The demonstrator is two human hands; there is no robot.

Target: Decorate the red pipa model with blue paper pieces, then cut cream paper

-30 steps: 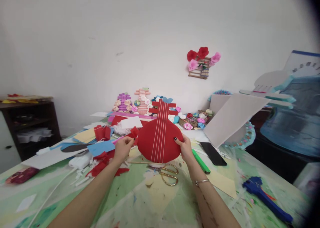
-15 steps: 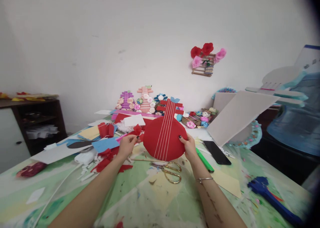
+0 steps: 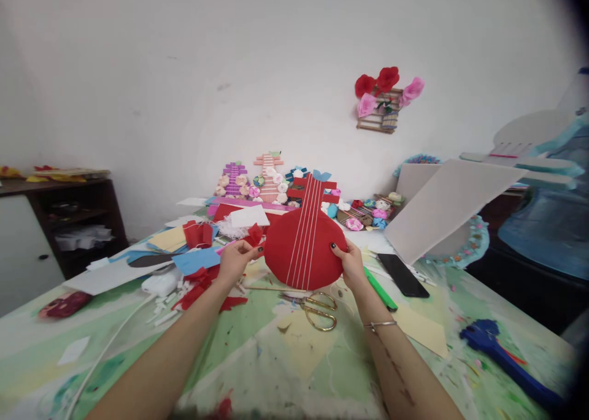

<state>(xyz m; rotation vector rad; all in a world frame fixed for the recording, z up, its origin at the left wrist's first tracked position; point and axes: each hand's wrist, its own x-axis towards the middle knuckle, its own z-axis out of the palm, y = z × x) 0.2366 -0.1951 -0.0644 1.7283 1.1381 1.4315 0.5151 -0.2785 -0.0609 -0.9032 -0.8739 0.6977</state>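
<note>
A red craft lute (image 3: 281, 248) with pale strings, red pegs and a blue paper tip is held upright above the table. My right hand (image 3: 353, 267) is closed on its right edge, thumb on the front and fingers behind. At the left edge, my left hand (image 3: 237, 262) has thumb and fingers pinched together, the thumb touching the rim; its other fingertips are partly hidden. Below the lute lie gold-handled scissors (image 3: 321, 311) and a thin wooden stick (image 3: 271, 287). A green box cutter (image 3: 381, 290) rests beside my right wrist.
Coloured paper scraps (image 3: 196, 260), red pieces and a white charger (image 3: 161, 281) with its cable spread over the left side. A black phone (image 3: 404, 275) and a blue glue gun (image 3: 497, 352) lie to the right. Leaning grey boards (image 3: 453, 205) and decorated lutes (image 3: 269, 178) stand behind.
My left hand has moved right, from just off the lute's left edge up to it. My right hand keeps its hold. The whole view has shifted slightly.
</note>
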